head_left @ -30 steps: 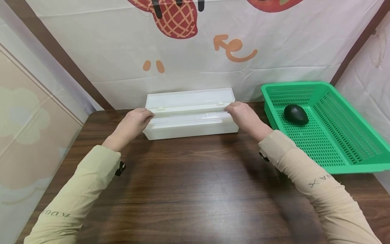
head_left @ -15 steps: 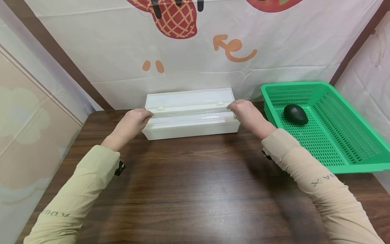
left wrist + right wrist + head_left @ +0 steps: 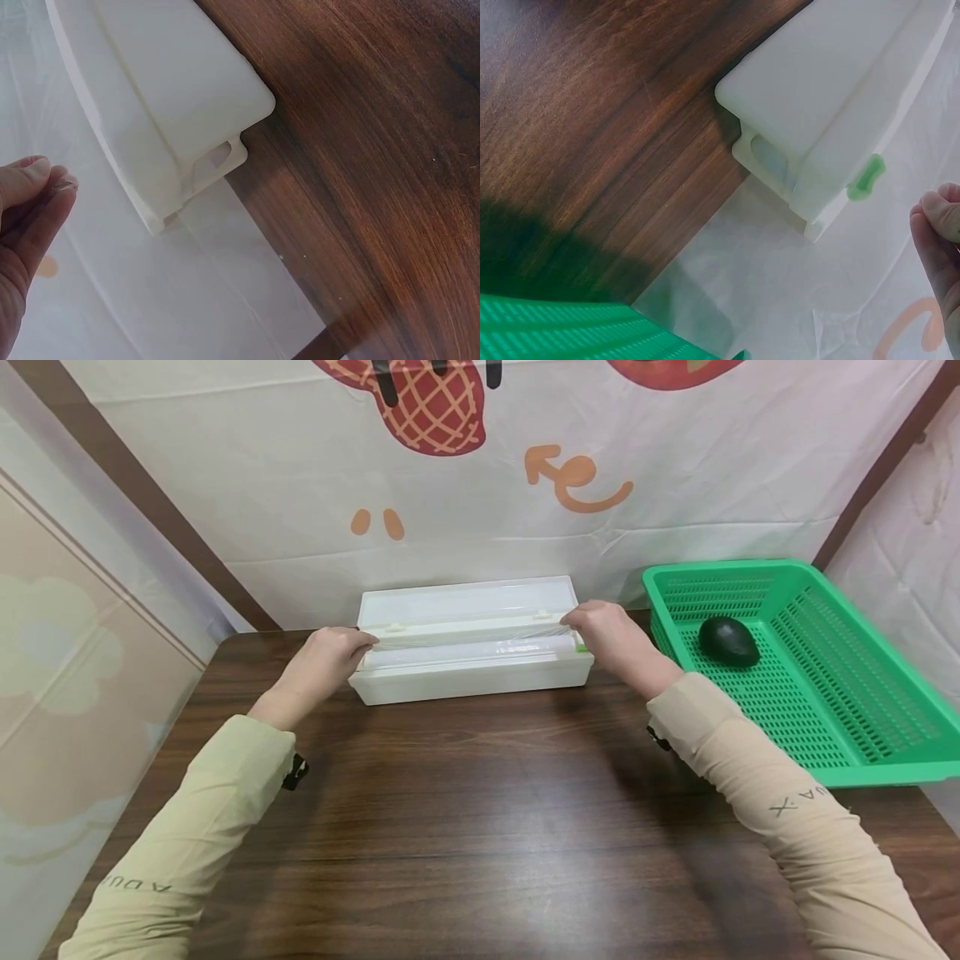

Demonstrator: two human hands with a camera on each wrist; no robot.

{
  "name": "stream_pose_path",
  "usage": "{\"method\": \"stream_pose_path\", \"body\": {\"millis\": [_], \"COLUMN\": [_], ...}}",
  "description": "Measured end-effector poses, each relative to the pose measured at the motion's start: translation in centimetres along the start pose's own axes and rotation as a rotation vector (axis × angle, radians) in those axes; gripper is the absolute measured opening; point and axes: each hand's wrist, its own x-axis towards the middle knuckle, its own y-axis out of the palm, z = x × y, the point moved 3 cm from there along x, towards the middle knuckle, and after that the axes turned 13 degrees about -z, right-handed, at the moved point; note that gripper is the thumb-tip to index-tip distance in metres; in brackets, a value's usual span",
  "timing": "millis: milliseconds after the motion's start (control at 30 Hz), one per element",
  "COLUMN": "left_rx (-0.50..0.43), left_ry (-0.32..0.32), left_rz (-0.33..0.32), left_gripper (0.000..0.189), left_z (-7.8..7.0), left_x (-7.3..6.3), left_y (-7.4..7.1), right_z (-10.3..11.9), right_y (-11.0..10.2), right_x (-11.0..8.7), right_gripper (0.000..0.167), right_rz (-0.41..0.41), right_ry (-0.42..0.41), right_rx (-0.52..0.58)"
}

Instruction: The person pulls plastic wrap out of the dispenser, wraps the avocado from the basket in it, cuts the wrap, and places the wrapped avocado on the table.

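Left hand (image 3: pixel 318 664) and right hand (image 3: pixel 611 643): thumbs and fingertips together, pinching a thin clear plastic film (image 3: pixel 468 641) spread between them, just beside the white cylindrical film roll (image 3: pixel 480 652) in the open, long white plastic box (image 3: pixel 472 682). I'd draw both ends evenly and square to the roll, since uneven pull could skew or bunch it; mind the right forearm (image 3: pixel 750 777) near the green perforated plastic basket (image 3: pixel 877 774).

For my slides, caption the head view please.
Left hand and right hand pinch clear film over an open box, with a basket at right.
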Motion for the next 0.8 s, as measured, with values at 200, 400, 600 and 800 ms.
{"method": "stream_pose_path", "body": {"millis": [200,400,600,800], "left_rx": [-0.008,-0.016,-0.018,-0.023], "left_ry": [0.015,0.008,-0.008,-0.008], "left_rz": [-0.024,-0.021,-0.004,-0.008], "left_gripper": [0.013,0.014,0.016,0.02], "left_z": [-0.06,-0.08,-0.26,-0.3], "left_x": [0.07,0.13,0.17,0.08], "left_y": [-0.16,-0.26,-0.43,-0.56], "right_z": [-0.08,-0.08,0.0,0.12], "right_y": [-0.08,-0.06,-0.1,-0.21], "right_x": [0.1,0.26,0.42,0.47], "right_gripper": [0.03,0.03,0.03,0.03], "right_rz": [0.003,0.018,0.015,0.016], "right_ry": [0.0,0.017,0.012,0.005], "right_rx": [0.001,-0.029,-0.046,-0.052]}}
